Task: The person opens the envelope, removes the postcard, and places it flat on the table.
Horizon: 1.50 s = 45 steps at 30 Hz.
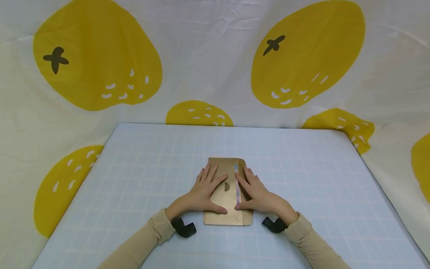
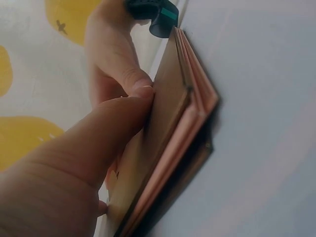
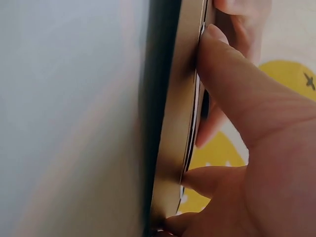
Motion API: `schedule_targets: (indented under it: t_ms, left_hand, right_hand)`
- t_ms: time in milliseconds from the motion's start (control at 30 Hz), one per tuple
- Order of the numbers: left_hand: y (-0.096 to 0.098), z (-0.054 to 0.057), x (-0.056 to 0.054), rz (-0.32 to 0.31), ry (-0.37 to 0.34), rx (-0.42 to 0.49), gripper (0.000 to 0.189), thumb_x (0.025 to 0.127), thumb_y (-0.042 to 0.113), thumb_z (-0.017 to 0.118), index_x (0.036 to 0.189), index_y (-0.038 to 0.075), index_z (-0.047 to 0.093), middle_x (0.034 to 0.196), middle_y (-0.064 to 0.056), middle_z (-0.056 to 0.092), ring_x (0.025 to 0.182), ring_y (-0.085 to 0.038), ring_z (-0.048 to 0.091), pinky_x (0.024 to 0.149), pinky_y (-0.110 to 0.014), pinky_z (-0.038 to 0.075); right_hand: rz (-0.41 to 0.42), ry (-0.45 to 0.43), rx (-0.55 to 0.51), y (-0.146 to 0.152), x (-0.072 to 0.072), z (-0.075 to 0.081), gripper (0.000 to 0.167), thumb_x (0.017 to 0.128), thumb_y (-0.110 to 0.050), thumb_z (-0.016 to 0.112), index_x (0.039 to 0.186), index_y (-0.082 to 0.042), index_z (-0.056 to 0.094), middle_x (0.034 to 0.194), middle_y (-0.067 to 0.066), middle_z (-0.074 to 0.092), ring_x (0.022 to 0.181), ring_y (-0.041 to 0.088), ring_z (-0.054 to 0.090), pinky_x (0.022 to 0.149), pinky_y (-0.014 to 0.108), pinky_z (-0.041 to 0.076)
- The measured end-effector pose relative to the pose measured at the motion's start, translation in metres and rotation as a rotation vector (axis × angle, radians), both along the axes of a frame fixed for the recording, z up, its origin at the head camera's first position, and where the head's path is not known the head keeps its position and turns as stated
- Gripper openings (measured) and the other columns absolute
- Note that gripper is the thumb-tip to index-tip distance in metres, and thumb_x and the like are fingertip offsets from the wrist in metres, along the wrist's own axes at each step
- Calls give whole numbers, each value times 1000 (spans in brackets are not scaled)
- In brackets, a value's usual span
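Two hands, both resting on one gold folder, which lies flat on the pale blue checked surface, near side, roughly centred between the arms. Left hand: fingers straight, thumb spread well away, palm side down across the folder's left part; thumb tip on the lower face, index tip higher up. Right hand: fingers extended, laid over the right edge, index and thumb tips by a narrow pastel strip that runs lengthwise there. Neither is curled round anything. A small dark half-round mark shows between the hands, left of the strip. Left wrist view: the folder's near end has several stacked layers, pinkish inside, slightly parted; left thumb touches the gold face, right thumb just beside it. Right wrist view: right thumb and fingertips at the gold side edge.

Beige sleeves on both arms, a black wrist piece at each wrist. Behind the surface, a white cloth printed with big yellow fruit shapes, dark cross-like marks on some. Cloth is creased near the top.
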<state>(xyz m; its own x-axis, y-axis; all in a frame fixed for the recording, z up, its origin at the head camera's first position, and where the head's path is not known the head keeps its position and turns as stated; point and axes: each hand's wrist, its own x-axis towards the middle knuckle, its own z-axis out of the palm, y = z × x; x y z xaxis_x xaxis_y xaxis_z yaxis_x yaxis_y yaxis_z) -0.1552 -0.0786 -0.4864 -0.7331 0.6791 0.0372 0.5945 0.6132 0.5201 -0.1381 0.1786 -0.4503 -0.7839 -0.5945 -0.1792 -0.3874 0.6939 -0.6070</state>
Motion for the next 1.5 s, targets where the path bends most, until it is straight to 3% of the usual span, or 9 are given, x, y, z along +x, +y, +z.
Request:
schedule_targets:
  t_ms: [567, 1000, 1300, 1500]
  left_hand:
    - [1, 2, -2, 10, -14, -8, 113, 71, 67, 77, 159, 20, 24, 164, -17, -12, 148, -37, -21, 114, -62, -3]
    - [0, 0, 0, 13, -9, 9, 113, 71, 66, 78, 158, 19, 25, 164, -18, -11, 148, -38, -20, 114, -64, -1]
    - [1, -2, 0, 8, 2, 12, 113, 70, 67, 79, 158, 19, 25, 164, -18, -10, 148, -39, -19, 114, -64, -1]
    - [0, -1, 0, 17, 3, 3, 114, 70, 67, 79, 158, 20, 25, 164, -18, -10, 148, -38, -19, 114, -64, -1]
  right_hand:
    - [-17, 21, 49, 2, -2, 3, 105, 84, -44, 76, 158, -2, 14, 161, 30, -8, 148, 45, -5, 116, 60, 7]
    - [-12, -27, -31, 4, -5, 3, 106, 84, -33, 80, 157, 1, 13, 160, 30, -7, 147, 47, -6, 114, 63, 5]
    - [-125, -92, -110, -1, -4, 5, 106, 76, -26, 87, 156, 1, 23, 162, 26, -3, 148, 47, -3, 112, 67, 11]
    - [-203, -104, -201, -5, -3, 6, 83, 76, -23, 86, 142, 3, 43, 161, 29, 5, 146, 50, 5, 109, 68, 19]
